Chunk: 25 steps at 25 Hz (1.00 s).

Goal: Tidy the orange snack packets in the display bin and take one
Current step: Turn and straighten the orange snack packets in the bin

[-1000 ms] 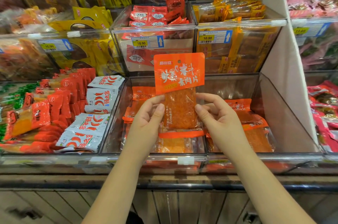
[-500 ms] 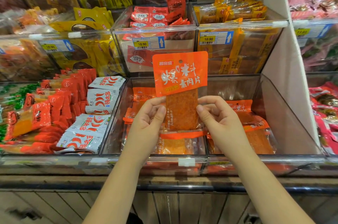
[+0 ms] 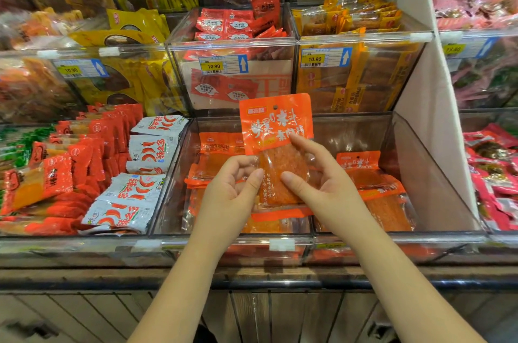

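- Head view: a shop's snack wall fills the background, with clear bins stacked in tiers above a wooden cabinet front (image 3: pixel 84 314) and a dark shelf edge (image 3: pixel 112 284).
- The upper tier holds yellow packets (image 3: pixel 131 23), small red sachets (image 3: pixel 232 24) and amber packets (image 3: pixel 361 17). Yellow price tags (image 3: pixel 214 65) reading 10.90 are stuck on the bin fronts.
- A white divider panel (image 3: pixel 420 96) stands to the right, and pink packets (image 3: pixel 493 174) are piled beyond it.
- In the lower tier to the left, red packets (image 3: pixel 92 143) stand in rows beside white packets printed with red chillies (image 3: pixel 152 150).
- At the centre is the clear display bin (image 3: pixel 437 180). It is only part filled, with orange packets (image 3: pixel 220 143) lying flat in a stack on its left side and another heap (image 3: pixel 375 188) on its right.
- One orange snack packet (image 3: pixel 276 124) is held upright above the middle of the bin, clear of the stacks. Its orange header with white lettering is at the top, and a see-through window below shows the reddish slab inside.
- The left hand (image 3: pixel 229 197) has a narrow grip. Its thumb and curled fingers pinch the packet's left edge, just under the header.
- The right hand (image 3: pixel 328 188) has a loose, wide grip. Its fingers are mostly straight, with the thumb resting on the window's face and the forefinger lying across the header's lower right corner. Whether the other fingers support the packet from behind cannot be told.
- Both bare forearms reach up from the bottom of the frame, over the bin's front rim (image 3: pixel 281 241).
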Each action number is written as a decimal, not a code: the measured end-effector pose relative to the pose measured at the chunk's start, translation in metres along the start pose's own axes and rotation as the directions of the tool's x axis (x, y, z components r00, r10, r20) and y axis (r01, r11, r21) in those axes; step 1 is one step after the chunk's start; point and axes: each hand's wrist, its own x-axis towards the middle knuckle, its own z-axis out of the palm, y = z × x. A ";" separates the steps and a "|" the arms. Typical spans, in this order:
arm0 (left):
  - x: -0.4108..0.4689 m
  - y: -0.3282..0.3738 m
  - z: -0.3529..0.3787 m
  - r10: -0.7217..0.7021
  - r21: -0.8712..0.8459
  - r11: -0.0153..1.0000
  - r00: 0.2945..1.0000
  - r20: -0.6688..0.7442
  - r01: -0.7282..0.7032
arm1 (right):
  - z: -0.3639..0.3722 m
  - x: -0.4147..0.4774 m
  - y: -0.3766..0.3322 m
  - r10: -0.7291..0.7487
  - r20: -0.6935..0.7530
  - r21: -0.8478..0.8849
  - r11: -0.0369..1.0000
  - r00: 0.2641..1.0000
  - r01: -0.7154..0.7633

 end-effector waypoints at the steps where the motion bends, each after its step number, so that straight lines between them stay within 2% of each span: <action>1: -0.001 0.000 0.002 0.017 0.062 0.998 0.999 -0.030 -0.015 | -0.003 0.002 0.002 0.010 -0.022 -0.011 1.000 1.000 -0.010; 4: -0.004 -0.002 0.006 0.141 0.310 0.945 0.984 -0.107 -0.102 | -0.031 0.015 0.008 0.029 -0.174 -0.049 0.998 0.984 -0.038; 5: -0.005 -0.002 0.009 0.218 0.441 0.883 0.973 -0.080 -0.161 | -0.046 0.023 0.011 0.058 -0.236 -0.071 0.995 0.970 -0.077; 7: -0.009 0.003 0.023 0.319 0.627 0.717 0.943 0.090 -0.303 | -0.081 0.043 0.024 0.169 -0.295 -0.190 0.954 0.940 -0.231; 8: -0.013 0.009 0.036 0.279 0.659 0.674 0.941 0.192 -0.334 | -0.094 0.052 0.034 0.248 -0.276 -0.290 0.900 0.929 -0.326; 9: -0.018 0.015 0.050 0.181 0.681 0.658 0.945 0.271 -0.321 | -0.102 0.060 0.046 0.323 -0.241 -0.393 0.830 0.915 -0.396; 11: -0.027 0.021 0.075 -0.025 0.745 0.617 0.939 0.342 -0.255 | -0.105 0.068 0.071 0.448 -0.179 -0.593 0.661 0.876 -0.460; 13: -0.029 0.022 0.088 -0.075 0.797 0.556 0.941 0.330 -0.235 | -0.099 0.071 0.085 0.514 -0.156 -0.754 0.490 0.844 -0.437; 15: -0.027 0.016 0.090 -0.083 0.814 0.539 0.948 0.306 -0.215 | -0.093 0.076 0.085 0.531 -0.152 -0.884 0.304 0.834 -0.355; 18: -0.027 0.015 0.091 -0.082 0.831 0.514 0.952 0.295 -0.213 | -0.081 0.077 0.081 0.525 -0.129 -0.976 0.081 0.841 -0.201; 20: -0.028 0.016 0.092 -0.083 0.831 0.512 0.951 0.298 -0.216 | -0.078 0.078 0.081 0.554 -0.096 -0.990 0.035 0.827 -0.138; 25: -0.028 0.014 0.092 -0.084 0.811 0.546 0.950 0.300 -0.208 | -0.074 0.076 0.084 0.589 -0.117 -0.990 -0.007 0.800 -0.140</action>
